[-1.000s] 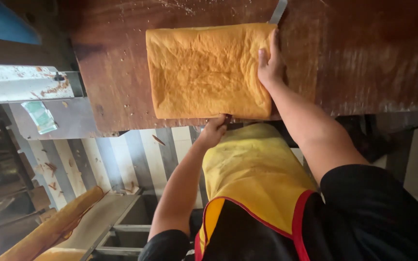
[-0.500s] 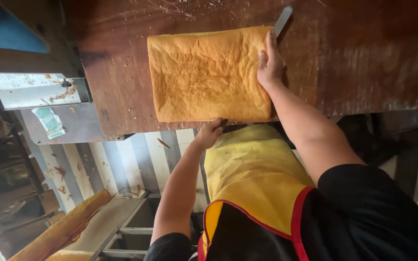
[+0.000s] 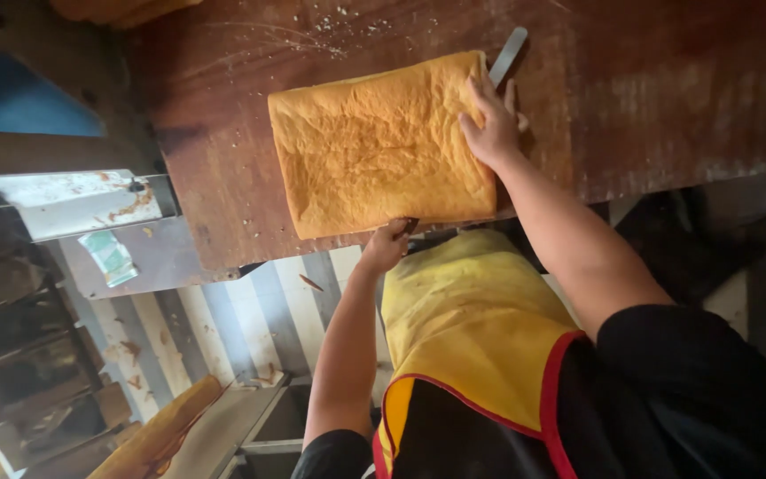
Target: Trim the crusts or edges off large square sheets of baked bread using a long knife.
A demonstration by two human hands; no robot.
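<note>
Bread slab (image 3: 383, 146) lies flat on the brown wooden table (image 3: 667, 98), the right hand (image 3: 492, 124) pressed open-fingered on its far corner by the knife blade (image 3: 507, 55), the left hand (image 3: 387, 244) curled around something dark at its near edge.

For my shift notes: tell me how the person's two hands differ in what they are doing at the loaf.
The right hand lies spread on the loaf's far right top, beside a metal blade sticking out beyond it. The left hand is curled at the loaf's near edge, at the wooden table's rim, gripping something dark, mostly hidden. Both touch the loaf.
</note>
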